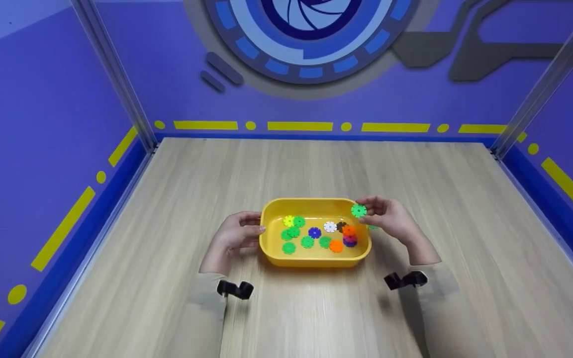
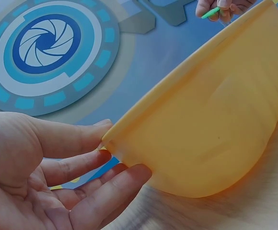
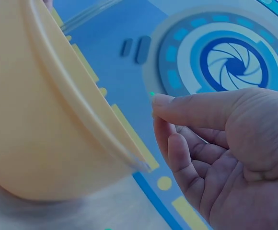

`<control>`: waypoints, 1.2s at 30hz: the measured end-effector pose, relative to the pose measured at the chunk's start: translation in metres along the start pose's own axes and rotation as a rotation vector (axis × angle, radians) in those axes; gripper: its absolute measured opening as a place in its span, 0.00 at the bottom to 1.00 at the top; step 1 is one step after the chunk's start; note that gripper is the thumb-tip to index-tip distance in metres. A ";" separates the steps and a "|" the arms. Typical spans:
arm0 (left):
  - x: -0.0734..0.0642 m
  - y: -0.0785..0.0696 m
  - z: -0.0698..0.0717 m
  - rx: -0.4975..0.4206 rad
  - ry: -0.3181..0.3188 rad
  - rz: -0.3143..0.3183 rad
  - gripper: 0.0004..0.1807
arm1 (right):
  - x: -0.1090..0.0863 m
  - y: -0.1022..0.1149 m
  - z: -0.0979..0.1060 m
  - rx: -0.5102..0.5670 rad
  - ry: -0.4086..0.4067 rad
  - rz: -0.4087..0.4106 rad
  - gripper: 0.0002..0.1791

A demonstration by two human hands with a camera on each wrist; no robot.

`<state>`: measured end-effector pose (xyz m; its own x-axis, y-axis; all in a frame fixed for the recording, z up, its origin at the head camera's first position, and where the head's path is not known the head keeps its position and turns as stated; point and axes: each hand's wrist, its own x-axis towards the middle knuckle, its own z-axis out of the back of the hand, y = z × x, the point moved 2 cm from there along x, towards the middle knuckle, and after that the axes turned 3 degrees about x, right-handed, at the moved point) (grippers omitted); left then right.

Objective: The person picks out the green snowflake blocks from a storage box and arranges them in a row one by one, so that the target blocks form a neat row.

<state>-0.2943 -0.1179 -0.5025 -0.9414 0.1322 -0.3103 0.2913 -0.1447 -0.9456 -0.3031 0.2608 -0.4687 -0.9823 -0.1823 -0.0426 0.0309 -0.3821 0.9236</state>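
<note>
"How are the arms set?"

"Both reach forward over the wooden table [image 1: 286, 308], pale sleeves [image 1: 197, 308] below the wrists. The left hand [image 1: 233, 232] pinches the left end of the yellow tub [image 1: 315, 262], thumb at the rim, fingers against the outer wall."

"And the right hand [image 1: 390, 219]?"

"Raised by the tub's far right corner, bent inward at the wrist. Thumb and forefinger grasp a green disc [image 1: 355, 212]; the other fingers curl loosely."

"What's the disc like?"

"Bright, flat and round, notched all round like a small flower, its face turned up toward us, held just over the rim."

"And inside the tub?"

"More notched discs scattered on its floor: greens, a yellow one [image 1: 288, 221], a white one [image 1: 330, 227], some orange."
</note>
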 end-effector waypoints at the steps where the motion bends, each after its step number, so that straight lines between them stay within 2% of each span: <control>1: 0.000 0.000 0.000 -0.005 -0.001 0.000 0.27 | 0.000 -0.001 0.003 0.000 -0.007 0.000 0.24; 23: 0.002 0.001 0.000 -0.032 0.003 -0.004 0.27 | -0.011 -0.035 0.052 0.010 -0.113 0.019 0.28; 36: 0.001 0.001 0.000 -0.004 -0.002 -0.002 0.27 | -0.019 -0.058 0.078 0.018 -0.145 -0.038 0.30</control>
<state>-0.2946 -0.1175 -0.5033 -0.9424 0.1303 -0.3080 0.2900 -0.1400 -0.9467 -0.3002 0.3573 -0.4920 -0.9991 -0.0344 -0.0231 -0.0088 -0.3698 0.9291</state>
